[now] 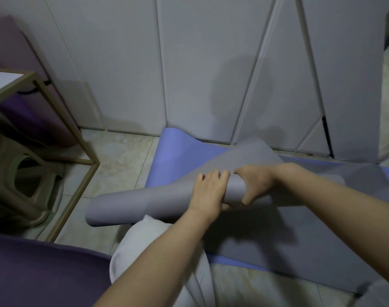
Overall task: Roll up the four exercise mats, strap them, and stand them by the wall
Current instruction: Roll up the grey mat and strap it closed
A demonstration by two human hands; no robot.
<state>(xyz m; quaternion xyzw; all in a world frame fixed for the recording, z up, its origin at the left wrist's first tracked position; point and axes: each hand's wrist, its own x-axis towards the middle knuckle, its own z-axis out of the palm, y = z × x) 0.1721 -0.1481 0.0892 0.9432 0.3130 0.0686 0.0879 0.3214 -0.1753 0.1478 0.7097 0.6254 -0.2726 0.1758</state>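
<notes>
Head view: left hand (pixel 208 191) and right hand (pixel 256 185) curl their fingers around a partly rolled grey mat (pixel 122 207). A blue mat (pixel 173 147) beneath lies flat, so most work likely remains.

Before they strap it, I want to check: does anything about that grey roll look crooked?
Yes. The grey roll lies slanted across the blue mat, its left end jutting over the tiles, and its unrolled part humps up. The left hand and right hand both grip it.
</notes>
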